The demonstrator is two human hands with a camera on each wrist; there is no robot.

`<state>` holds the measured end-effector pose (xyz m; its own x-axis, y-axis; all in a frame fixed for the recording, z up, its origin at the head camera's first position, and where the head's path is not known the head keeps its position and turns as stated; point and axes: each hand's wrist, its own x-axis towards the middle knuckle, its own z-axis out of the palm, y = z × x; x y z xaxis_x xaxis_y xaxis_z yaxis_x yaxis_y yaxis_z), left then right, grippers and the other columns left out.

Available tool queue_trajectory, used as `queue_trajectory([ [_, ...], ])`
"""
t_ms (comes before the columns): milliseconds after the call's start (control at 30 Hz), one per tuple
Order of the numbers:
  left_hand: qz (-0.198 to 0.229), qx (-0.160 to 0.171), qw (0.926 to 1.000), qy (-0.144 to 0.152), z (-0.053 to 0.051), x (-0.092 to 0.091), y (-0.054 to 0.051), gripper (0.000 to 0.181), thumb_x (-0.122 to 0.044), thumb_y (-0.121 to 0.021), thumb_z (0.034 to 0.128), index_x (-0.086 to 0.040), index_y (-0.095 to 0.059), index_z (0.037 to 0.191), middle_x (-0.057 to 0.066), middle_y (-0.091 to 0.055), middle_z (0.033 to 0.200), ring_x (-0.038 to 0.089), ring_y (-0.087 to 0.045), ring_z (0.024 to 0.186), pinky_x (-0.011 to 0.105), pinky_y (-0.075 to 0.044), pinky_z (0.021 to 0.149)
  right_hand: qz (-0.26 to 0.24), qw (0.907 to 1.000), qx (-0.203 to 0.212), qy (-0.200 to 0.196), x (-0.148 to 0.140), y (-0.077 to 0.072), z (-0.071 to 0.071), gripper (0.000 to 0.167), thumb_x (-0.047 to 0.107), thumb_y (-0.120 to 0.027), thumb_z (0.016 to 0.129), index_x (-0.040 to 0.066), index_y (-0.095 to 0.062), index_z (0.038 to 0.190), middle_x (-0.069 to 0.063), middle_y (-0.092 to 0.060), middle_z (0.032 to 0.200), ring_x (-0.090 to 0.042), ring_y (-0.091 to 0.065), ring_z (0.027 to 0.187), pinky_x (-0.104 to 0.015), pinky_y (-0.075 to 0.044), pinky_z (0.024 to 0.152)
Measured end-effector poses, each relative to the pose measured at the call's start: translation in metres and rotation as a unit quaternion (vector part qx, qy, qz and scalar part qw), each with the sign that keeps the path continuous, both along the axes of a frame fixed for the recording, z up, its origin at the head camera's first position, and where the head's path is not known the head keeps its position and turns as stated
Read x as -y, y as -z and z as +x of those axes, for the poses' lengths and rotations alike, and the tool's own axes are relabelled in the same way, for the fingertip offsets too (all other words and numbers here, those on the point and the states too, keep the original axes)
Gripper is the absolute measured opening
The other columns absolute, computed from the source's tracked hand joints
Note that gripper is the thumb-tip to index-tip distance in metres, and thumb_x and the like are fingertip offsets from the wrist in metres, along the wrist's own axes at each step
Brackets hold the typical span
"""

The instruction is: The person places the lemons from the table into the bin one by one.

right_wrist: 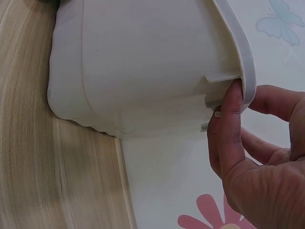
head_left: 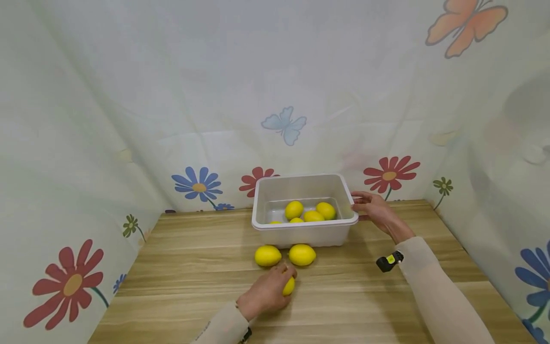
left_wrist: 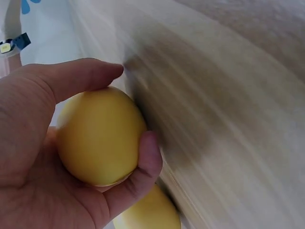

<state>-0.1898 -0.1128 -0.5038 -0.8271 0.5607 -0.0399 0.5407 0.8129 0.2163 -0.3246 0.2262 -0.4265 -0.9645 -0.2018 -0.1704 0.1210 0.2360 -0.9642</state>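
My left hand (head_left: 267, 292) grips a yellow lemon (left_wrist: 102, 136) close to the tabletop, with thumb and fingers curled round it. Just beyond that hand, two more lemons lie on the table: one on the left (head_left: 268, 256) and one on the right (head_left: 302, 255). Behind them stands a white plastic bin (head_left: 301, 234) with several lemons inside, among them one near its back (head_left: 294, 209). At the bin's right side, my right hand (head_left: 378, 212) pinches the rim (right_wrist: 247, 62), thumb on one face and fingers under the lip.
The wood-grain table (head_left: 193, 258) reaches back to a pale curtain (head_left: 215, 95) printed with flowers and butterflies. Curtain walls also stand at the left and right. A black wrist device (head_left: 388, 262) sits on my right sleeve.
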Motion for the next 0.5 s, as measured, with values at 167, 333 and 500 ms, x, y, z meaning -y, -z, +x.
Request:
queue_trajectory([
  [167, -0.002, -0.009, 0.9999, 0.004, 0.000, 0.002, 0.001, 0.048, -0.019, -0.080, 0.0736, -0.024, -0.056, 0.115, -0.001, -0.057, 0.111, 0.015, -0.057, 0.096, 0.032, -0.051, 0.072, -0.002, 1.0000, 0.003, 0.001, 0.000, 0.001, -0.001, 0.060, 0.010, -0.055, 0.098, 0.008, -0.031, 0.153, -0.025, -0.042, 0.147, -0.042, -0.049, 0.127, -0.038, -0.057, 0.091],
  [333, 0.005, -0.006, 0.9999, 0.011, 0.000, -0.001, -0.007, 0.050, -0.023, -0.080, 0.0750, -0.022, -0.057, 0.119, 0.000, -0.057, 0.114, 0.013, -0.056, 0.098, 0.032, -0.052, 0.082, 0.002, 1.0000, 0.004, 0.007, -0.001, 0.001, -0.001, 0.060, 0.012, -0.056, 0.098, 0.009, -0.032, 0.153, -0.024, -0.042, 0.147, -0.037, -0.051, 0.124, -0.039, -0.056, 0.092],
  [500, 0.006, -0.006, 0.9998, 0.017, -0.001, -0.004, -0.020, 0.051, -0.025, -0.078, 0.0779, -0.020, -0.057, 0.124, 0.001, -0.058, 0.122, 0.015, -0.055, 0.103, 0.035, -0.051, 0.090, 0.005, 1.0000, 0.003, 0.006, -0.001, 0.001, -0.001, 0.059, 0.012, -0.055, 0.098, 0.009, -0.033, 0.153, -0.024, -0.044, 0.145, -0.034, -0.053, 0.119, -0.038, -0.057, 0.091],
])
